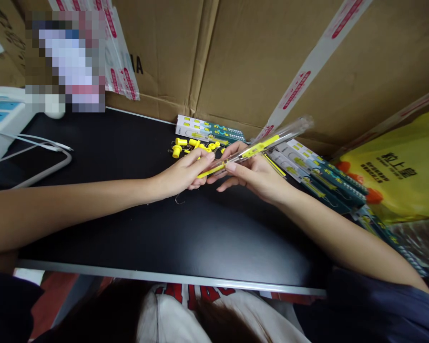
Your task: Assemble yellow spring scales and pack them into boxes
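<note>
A clear plastic spring scale tube with a yellow strip inside slants up to the right between my hands. My left hand pinches its lower end, where a yellow piece shows. Further up, my right hand is closed around the tube, thumb on the near side and some fingers bent loosely below. Just behind my left hand lie several small yellow plastic caps with springs and metal hooks among them. A single metal hook rests on the black table below my left hand.
Printed spring scale boxes lie at the back, with more boxes at the right beside a yellow bag. A white power strip and cables occupy the left. Large cardboard stands behind the black table.
</note>
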